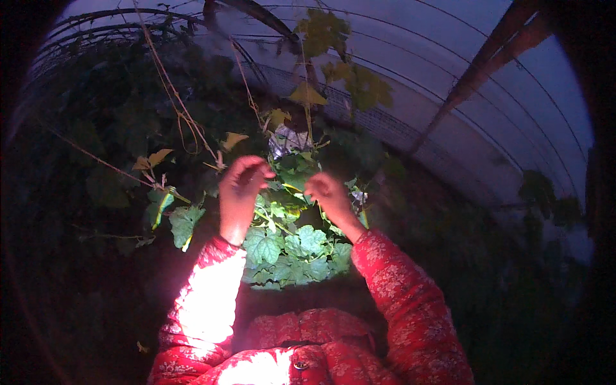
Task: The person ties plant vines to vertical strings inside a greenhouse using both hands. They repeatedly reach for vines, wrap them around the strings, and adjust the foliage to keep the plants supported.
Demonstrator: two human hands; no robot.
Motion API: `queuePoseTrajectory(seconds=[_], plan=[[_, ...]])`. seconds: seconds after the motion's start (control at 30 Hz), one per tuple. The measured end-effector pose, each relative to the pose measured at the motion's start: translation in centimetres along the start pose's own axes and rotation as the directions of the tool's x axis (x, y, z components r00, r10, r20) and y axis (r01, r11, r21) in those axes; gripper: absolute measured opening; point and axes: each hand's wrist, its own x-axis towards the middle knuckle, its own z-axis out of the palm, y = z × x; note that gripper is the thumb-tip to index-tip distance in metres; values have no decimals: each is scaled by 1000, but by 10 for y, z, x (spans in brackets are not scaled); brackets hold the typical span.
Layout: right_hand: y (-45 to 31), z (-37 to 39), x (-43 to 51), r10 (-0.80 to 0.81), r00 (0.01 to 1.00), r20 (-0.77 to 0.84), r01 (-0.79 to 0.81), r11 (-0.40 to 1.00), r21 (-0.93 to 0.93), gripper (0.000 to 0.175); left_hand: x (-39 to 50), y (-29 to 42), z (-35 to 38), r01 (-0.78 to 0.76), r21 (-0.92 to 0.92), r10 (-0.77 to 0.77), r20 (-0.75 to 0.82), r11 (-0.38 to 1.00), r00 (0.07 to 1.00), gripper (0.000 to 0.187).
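My left hand (245, 190) is raised in front of me, its fingers curled and slightly apart with a hollow between them. Nothing shows in its grasp. To its right, my right hand (331, 196) has its fingers bent inward beside a yellowish stem (292, 187); blur hides whether it pinches anything. Between and below both hands, lobed green vine leaves (288, 245) are brightly lit. A pale crumpled sheet-like thing (288, 140) sits among the foliage just above the hands.
Support strings (171, 89) slant down on the left, and another string (306, 96) hangs near the middle. Leafy shoots (185, 224) stick out left of my left arm. Above is a curved greenhouse cover (409, 43) with a dark beam (474, 77). Dark foliage surrounds the lit patch.
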Motion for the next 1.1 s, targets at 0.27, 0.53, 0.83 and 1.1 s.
queuePoseTrajectory(seconds=[0.27, 0.53, 0.83, 1.1], plan=[[2, -24, 65, -40, 993, -115, 26, 992, -120, 21, 18, -31, 22, -28, 28, 24, 133, 999, 991, 44], [-3, 24, 97, -157, 981, 110, 163, 985, -52, 25, 70, -100, 1, -154, 291, 153, 26, 944, 988, 32], [13, 9, 69, -93, 990, 107, 105, 988, -109, 14, 54, -99, 10, -129, 385, 109, 72, 914, 991, 21], [17, 9, 49, -64, 989, 132, 76, 994, -83, 11, 39, -113, 5, -58, 198, 28, 149, 978, 988, 24]])
